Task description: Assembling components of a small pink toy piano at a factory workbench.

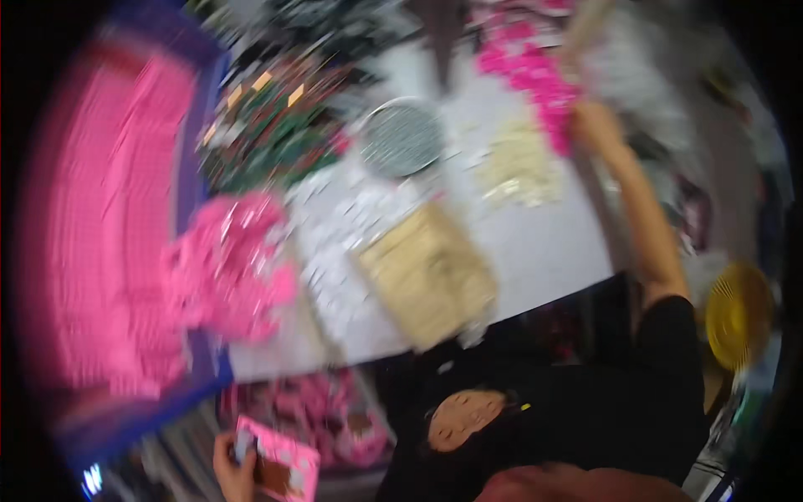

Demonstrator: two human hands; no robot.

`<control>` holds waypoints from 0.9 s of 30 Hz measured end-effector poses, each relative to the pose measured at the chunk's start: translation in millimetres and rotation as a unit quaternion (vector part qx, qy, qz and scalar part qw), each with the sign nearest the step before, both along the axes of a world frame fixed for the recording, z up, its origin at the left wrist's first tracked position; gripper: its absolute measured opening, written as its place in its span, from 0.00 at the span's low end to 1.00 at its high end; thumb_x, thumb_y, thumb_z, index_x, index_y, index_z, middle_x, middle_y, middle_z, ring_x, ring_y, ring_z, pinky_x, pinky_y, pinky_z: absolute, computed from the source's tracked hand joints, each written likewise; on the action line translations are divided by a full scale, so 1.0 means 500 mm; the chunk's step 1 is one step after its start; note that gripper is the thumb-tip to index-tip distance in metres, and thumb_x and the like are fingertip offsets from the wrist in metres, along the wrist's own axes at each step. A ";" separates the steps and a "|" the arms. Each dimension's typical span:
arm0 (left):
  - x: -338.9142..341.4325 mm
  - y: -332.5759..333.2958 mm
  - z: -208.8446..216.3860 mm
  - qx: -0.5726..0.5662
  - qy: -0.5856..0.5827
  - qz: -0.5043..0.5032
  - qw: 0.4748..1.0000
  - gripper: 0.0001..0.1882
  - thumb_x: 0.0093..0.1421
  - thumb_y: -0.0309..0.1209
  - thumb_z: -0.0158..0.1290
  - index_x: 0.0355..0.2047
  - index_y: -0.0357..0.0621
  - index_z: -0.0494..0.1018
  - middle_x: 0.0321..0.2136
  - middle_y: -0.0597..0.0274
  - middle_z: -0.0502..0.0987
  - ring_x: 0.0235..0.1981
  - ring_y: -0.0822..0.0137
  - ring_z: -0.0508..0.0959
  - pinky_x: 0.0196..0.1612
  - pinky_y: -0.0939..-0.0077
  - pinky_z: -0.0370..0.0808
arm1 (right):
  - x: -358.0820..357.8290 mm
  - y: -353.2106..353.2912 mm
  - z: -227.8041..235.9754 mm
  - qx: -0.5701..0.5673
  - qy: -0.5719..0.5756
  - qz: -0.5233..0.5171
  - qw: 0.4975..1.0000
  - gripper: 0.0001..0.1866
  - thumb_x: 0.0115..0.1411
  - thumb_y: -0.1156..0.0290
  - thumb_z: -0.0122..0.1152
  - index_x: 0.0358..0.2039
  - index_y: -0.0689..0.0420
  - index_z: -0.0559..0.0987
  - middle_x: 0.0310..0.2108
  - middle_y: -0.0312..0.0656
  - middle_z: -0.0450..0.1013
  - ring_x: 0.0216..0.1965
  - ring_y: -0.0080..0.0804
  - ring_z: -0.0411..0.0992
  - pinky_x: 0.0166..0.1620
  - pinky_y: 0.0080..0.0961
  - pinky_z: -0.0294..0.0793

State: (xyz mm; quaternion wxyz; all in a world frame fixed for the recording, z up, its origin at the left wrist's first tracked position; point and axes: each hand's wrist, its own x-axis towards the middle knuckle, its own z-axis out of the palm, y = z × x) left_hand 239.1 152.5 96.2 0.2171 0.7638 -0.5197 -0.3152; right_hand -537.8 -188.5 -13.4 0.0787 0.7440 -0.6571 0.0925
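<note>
Low at the left, my left hand (236, 468) grips a flat pink rectangular piece (308, 470) with a brown middle and pale spots. Something small and greyish shows by the fingers, too blurred to name. My right arm stretches to the far right side of the table, where my right hand (595, 132) is beside a strip of bright magenta pieces (535, 79). Motion smears its fingers, and whether they hold anything cannot be made out. A heap of small cream pieces (523, 163) lies just left of that hand.
White table (552, 259) holds a tan block-shaped package (427, 276), scattered white pieces (335, 243), a round container (403, 138) of grey bits, and a pink bagged heap (238, 259). Dark green bundles (284, 134) lie behind. Left stands a blue crate (196, 368) of stacked pink pieces (117, 226); right, a yellow round object (738, 316).
</note>
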 end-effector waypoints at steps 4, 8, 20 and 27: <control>0.305 0.201 -0.162 0.039 -0.154 0.231 0.960 0.21 0.52 0.31 0.63 0.45 0.37 0.73 0.40 0.51 0.77 0.44 0.56 0.77 0.51 0.63 0.73 | -0.072 0.010 -0.059 0.067 -0.122 -0.034 0.990 0.14 0.66 0.64 0.56 0.45 0.60 0.81 0.37 0.54 0.80 0.37 0.50 0.78 0.42 0.43 0.73; 0.504 0.465 -0.283 0.020 -0.435 0.354 0.828 0.29 0.51 0.42 0.67 0.47 0.36 0.74 0.39 0.44 0.79 0.45 0.45 0.79 0.52 0.55 0.74 | -0.137 -0.033 -0.170 0.050 -0.070 -0.071 0.994 0.18 0.67 0.60 0.56 0.48 0.59 0.80 0.41 0.51 0.80 0.42 0.52 0.78 0.46 0.39 0.75; -0.472 -0.182 -0.194 -0.236 0.072 -0.363 0.899 0.20 0.50 0.28 0.66 0.43 0.41 0.77 0.41 0.54 0.79 0.41 0.51 0.79 0.46 0.58 0.74 | 0.419 0.222 0.051 0.143 -0.222 0.448 0.854 0.10 0.53 0.72 0.65 0.37 0.55 0.77 0.30 0.38 0.74 0.35 0.34 0.75 0.34 0.31 0.76; -0.602 -0.276 -0.255 -0.292 -0.015 -0.439 0.849 0.31 0.50 0.40 0.66 0.52 0.37 0.73 0.53 0.49 0.73 0.56 0.50 0.72 0.59 0.49 0.66 | 0.532 0.191 0.019 0.203 -0.028 0.481 0.853 0.06 0.55 0.66 0.59 0.33 0.50 0.78 0.30 0.34 0.76 0.38 0.34 0.77 0.33 0.32 0.79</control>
